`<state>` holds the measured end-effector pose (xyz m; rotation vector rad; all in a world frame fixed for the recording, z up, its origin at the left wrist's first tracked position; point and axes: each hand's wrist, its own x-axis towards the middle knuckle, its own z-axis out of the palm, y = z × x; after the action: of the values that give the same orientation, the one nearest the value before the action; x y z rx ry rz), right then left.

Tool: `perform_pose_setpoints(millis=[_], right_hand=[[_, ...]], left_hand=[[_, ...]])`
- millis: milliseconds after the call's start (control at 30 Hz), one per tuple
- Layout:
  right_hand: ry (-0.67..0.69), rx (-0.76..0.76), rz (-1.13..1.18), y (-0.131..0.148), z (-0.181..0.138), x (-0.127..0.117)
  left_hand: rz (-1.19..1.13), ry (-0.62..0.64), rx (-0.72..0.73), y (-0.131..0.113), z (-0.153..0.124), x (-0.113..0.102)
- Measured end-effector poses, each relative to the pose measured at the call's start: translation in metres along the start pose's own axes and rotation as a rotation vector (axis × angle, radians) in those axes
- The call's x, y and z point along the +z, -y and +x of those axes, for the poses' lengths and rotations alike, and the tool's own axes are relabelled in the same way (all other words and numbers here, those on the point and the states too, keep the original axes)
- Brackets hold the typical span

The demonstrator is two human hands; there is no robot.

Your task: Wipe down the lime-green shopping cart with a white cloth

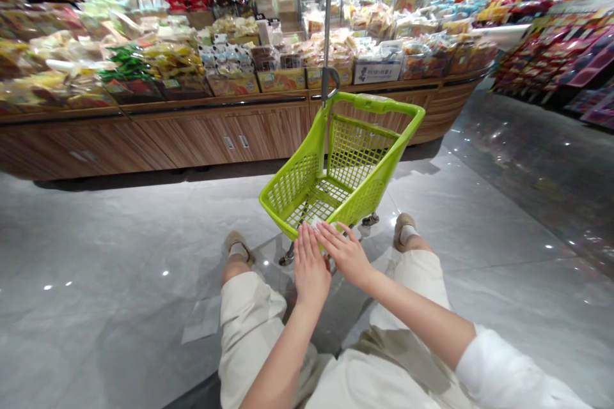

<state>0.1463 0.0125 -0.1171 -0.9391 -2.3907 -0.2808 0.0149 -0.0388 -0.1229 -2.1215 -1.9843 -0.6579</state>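
A lime-green plastic shopping cart (357, 160) stands on the floor straight ahead of me, with nothing inside that I can see. My left hand (311, 265) and my right hand (344, 252) hover side by side at the cart's near rim, fingers stretched out flat and together. A small pale thing shows between the fingertips at the rim; I cannot make out what it is. My legs in cream trousers and my two shoes frame the cart's wheels.
A long wooden display counter (230, 134) piled with packaged snacks runs across the back. A metal pole (328, 25) rises just behind the cart. More shelves (561, 45) line the right aisle. The grey tiled floor (119, 268) is glossy.
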Motion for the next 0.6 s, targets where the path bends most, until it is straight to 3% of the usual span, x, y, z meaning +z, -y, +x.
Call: perform_pose_setpoints(millis=[100, 200, 267, 333, 433, 500, 600], right_hand=[[0.000, 0.016, -0.019, -0.040, 0.003, -0.008], [-0.062, 0.245, -0.098, -0.100, 0.012, -0.016], [-0.076, 0.349, -0.132, -0.111, 0.017, -0.017], [-0.056, 0.340, -0.131, -0.089, 0.018, -0.011], [-0.011, 0.156, -0.079, -0.026, 0.013, 0.000], [0.017, 0.031, -0.040, 0.002, 0.008, 0.003], [0.040, -0.048, -0.012, -0.016, 0.005, -0.002]], left_hand=[[-0.004, 0.002, 0.016, 0.002, 0.000, -0.003], [0.000, 0.002, 0.023, 0.001, 0.001, -0.007], [0.005, 0.000, 0.017, -0.002, 0.001, -0.008], [0.007, -0.006, 0.007, -0.005, 0.001, -0.006], [0.012, -0.013, -0.005, -0.005, 0.000, -0.003], [0.019, -0.003, 0.001, -0.003, 0.000, -0.002], [0.027, 0.013, 0.021, 0.001, 0.000, -0.003]])
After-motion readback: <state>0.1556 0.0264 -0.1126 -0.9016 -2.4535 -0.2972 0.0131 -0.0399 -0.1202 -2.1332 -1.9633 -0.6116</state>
